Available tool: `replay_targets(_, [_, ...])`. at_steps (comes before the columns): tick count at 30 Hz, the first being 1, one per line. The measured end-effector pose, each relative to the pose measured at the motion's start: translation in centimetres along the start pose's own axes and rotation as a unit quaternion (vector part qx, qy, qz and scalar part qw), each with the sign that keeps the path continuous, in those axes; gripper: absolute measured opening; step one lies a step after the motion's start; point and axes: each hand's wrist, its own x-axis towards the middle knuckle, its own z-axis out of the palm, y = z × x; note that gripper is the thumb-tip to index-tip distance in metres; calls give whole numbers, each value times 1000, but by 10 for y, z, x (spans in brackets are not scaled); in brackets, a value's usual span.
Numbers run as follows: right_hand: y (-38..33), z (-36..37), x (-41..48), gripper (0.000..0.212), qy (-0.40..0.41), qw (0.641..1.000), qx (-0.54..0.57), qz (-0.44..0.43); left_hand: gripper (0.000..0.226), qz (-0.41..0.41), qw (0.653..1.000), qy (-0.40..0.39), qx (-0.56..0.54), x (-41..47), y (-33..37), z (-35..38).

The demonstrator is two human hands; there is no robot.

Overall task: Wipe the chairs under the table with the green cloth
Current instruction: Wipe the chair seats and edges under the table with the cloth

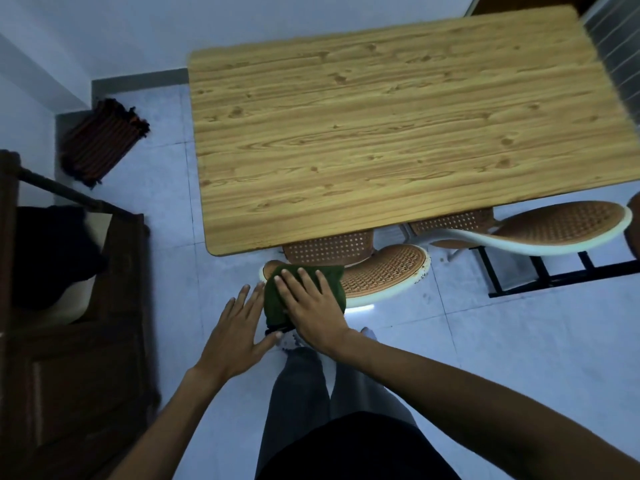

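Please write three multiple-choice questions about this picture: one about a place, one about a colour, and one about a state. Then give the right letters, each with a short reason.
1. Where is the cloth?
A. on the table top
B. on the back of the near chair
C. on the floor mat

2. What colour is the cloth?
A. green
B. white
C. red

3. How is the left hand?
A. closed in a fist
B. gripping a table leg
C. open, fingers spread

Answers: 1 B, the right hand presses it on the near chair back, below the table edge. 2 A, it is dark green. 3 C, it is flat beside the cloth, holding nothing.
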Motion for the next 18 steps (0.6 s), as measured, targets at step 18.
replay_targets(18, [6,-4,-4,90,7,999,37,-35,96,9,999,17,28,-12,-16,-23])
